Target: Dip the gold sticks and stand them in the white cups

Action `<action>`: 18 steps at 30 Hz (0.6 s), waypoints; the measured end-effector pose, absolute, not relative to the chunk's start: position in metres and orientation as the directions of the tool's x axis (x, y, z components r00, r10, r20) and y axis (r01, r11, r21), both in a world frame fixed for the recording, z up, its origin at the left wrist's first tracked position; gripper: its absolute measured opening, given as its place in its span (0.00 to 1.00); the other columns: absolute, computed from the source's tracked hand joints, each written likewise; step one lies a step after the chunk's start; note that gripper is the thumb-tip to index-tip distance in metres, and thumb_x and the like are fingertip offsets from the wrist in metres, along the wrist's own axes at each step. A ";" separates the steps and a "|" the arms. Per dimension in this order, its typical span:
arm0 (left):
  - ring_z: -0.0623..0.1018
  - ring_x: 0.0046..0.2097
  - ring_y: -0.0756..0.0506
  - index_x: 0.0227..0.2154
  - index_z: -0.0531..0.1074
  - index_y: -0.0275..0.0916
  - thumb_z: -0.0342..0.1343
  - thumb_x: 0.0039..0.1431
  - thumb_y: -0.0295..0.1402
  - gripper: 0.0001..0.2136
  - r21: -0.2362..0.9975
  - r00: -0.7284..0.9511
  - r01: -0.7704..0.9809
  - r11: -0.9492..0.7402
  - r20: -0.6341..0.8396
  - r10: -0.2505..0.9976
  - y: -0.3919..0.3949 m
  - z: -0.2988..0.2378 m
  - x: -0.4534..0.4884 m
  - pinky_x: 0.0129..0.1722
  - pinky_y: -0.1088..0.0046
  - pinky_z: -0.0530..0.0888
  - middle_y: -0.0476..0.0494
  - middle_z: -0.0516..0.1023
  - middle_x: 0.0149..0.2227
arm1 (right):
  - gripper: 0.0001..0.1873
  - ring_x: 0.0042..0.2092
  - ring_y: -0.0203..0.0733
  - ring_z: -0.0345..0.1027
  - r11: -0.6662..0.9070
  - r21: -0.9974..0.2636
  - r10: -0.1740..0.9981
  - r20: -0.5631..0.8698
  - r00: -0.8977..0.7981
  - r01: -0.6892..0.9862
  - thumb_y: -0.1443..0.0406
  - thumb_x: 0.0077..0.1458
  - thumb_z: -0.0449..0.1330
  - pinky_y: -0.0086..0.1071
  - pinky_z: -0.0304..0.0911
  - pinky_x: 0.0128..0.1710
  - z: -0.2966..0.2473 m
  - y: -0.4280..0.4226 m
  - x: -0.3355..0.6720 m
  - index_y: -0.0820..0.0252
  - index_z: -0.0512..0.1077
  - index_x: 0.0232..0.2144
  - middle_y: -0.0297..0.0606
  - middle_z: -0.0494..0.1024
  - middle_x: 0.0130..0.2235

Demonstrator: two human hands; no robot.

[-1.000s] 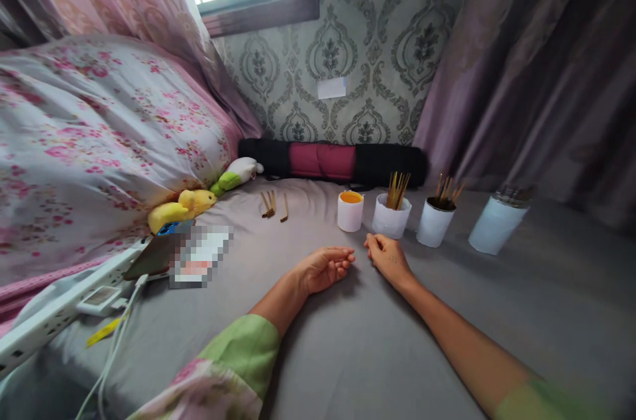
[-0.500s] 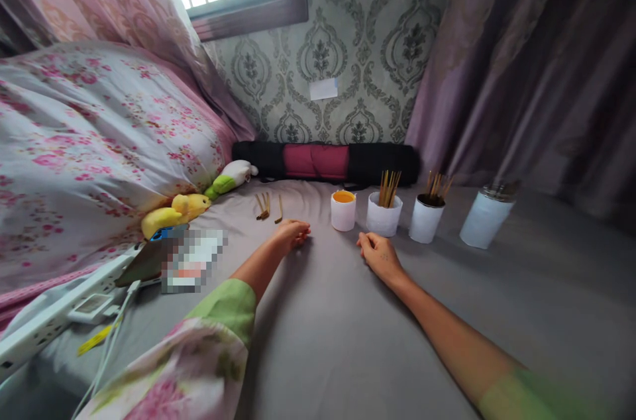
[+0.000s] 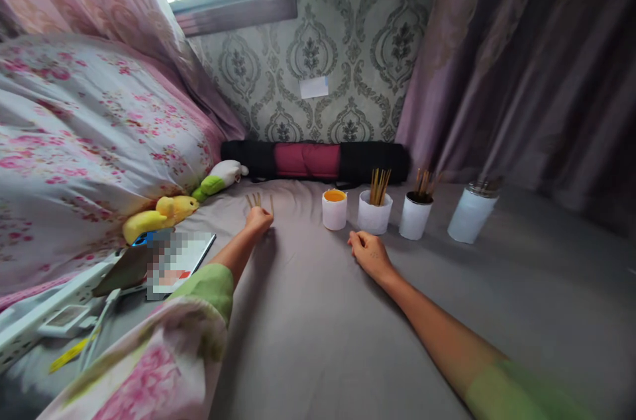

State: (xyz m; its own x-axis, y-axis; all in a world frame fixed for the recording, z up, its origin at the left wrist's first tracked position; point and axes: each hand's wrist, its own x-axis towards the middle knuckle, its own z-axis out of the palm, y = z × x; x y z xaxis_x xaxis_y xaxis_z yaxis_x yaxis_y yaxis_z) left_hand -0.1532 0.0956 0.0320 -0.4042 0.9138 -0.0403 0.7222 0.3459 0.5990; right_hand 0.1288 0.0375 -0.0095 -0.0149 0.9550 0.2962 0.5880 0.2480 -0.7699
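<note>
Left hand (image 3: 259, 221) at loose thin sticks (image 3: 257, 200); grip hidden, cannot tell. Right hand (image 3: 371, 254) loosely closed, nothing visible inside. White cup (image 3: 375, 218) nearby apparently props golden sticks (image 3: 380, 185) upright.

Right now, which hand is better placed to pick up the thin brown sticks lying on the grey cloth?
Left, probably: the left hand is at those thin brown sticks, partly hiding them; the right hand is nearer the white cylindrical cups.
</note>
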 end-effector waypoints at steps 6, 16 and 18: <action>0.73 0.42 0.39 0.28 0.74 0.31 0.53 0.42 0.27 0.09 0.444 -0.431 0.813 0.375 0.027 0.902 0.101 0.037 -0.158 0.37 0.72 0.68 0.35 0.76 0.34 | 0.21 0.22 0.33 0.61 0.261 -0.769 0.948 0.318 -0.005 0.583 0.55 0.53 0.44 0.25 0.51 0.23 -0.011 0.038 0.129 0.61 0.70 0.23 0.35 0.72 0.22; 0.73 0.42 0.40 0.31 0.75 0.32 0.52 0.41 0.29 0.12 0.324 -0.395 0.876 0.358 0.057 0.917 0.108 0.031 -0.164 0.37 0.73 0.68 0.33 0.75 0.36 | 0.21 0.22 0.33 0.60 0.242 -0.771 0.954 0.299 -0.001 0.589 0.56 0.53 0.44 0.25 0.50 0.23 -0.011 0.038 0.128 0.61 0.71 0.23 0.35 0.72 0.22; 0.73 0.41 0.39 0.31 0.75 0.32 0.51 0.42 0.30 0.12 0.308 -0.381 0.887 0.345 0.062 0.923 0.110 0.029 -0.165 0.37 0.73 0.68 0.33 0.75 0.35 | 0.21 0.22 0.33 0.60 0.234 -0.773 0.957 0.290 0.000 0.590 0.55 0.53 0.44 0.25 0.50 0.22 -0.012 0.038 0.128 0.61 0.71 0.24 0.36 0.72 0.22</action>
State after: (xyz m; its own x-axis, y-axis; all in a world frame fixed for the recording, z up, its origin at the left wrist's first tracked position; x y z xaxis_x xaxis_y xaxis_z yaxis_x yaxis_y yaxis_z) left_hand -0.1646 0.1098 0.0287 -0.3807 0.9226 0.0620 0.8866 0.3451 0.3080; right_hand 0.1282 0.0384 -0.0122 0.0001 0.9571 0.2898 0.5903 0.2339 -0.7725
